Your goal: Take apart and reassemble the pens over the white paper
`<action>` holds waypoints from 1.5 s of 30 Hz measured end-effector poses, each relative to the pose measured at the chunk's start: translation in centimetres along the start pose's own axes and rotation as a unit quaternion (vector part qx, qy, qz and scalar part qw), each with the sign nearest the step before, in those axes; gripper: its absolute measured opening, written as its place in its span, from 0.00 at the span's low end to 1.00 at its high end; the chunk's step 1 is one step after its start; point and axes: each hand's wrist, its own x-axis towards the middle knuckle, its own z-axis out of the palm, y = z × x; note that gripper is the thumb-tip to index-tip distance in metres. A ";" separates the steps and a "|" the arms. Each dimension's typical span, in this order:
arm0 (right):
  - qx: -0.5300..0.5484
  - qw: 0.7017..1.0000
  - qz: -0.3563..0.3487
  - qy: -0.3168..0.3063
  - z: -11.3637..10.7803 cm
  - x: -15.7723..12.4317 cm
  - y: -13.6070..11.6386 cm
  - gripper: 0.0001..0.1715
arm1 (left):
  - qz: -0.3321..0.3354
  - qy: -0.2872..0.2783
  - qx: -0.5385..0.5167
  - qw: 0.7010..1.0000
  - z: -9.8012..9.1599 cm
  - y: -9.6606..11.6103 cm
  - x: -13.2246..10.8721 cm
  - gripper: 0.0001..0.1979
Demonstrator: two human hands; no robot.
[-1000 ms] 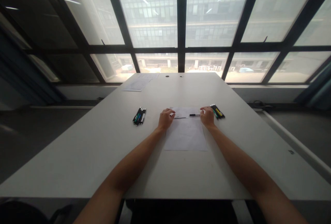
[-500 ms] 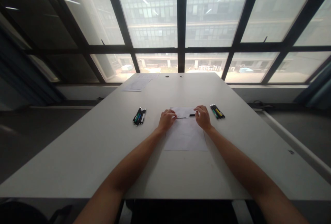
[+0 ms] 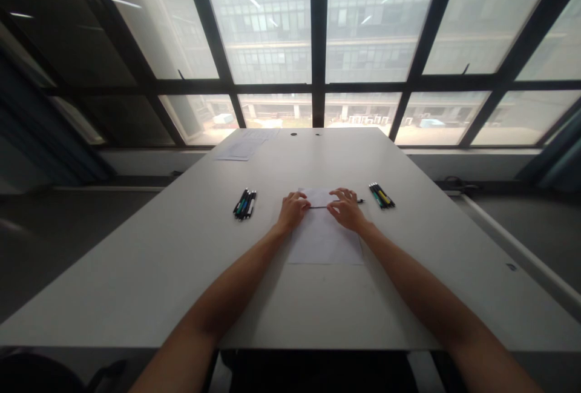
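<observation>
A thin dark stick, which looks like a pen refill [image 3: 319, 207], stretches level between my two hands above a white sheet of paper [image 3: 324, 241]. My left hand [image 3: 293, 210] pinches its left end with the fingertips closed. At the other end, the thumb and fingertips of my right hand [image 3: 347, 208] close on the stick. Just past the back of my right hand pokes the end of a black pen part [image 3: 361, 201]; the rest of it is hidden by the hand.
To the left lies a bundle of pens [image 3: 245, 204], and to the right a second bundle [image 3: 382, 195] with green and yellow ones. Printed sheets [image 3: 240, 146] rest at the far left of the white table [image 3: 181, 278]. Windows stand beyond the far edge.
My right hand has moved left, from beside the black pen part to the right end of the thin stick. The left hand stays nearly where it was.
</observation>
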 end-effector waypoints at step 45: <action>0.009 0.996 0.088 0.021 0.1 0.5 0.2 0.09 | -0.050 0.102 -0.073 0.991 -1.3 0.8 0.3 0.07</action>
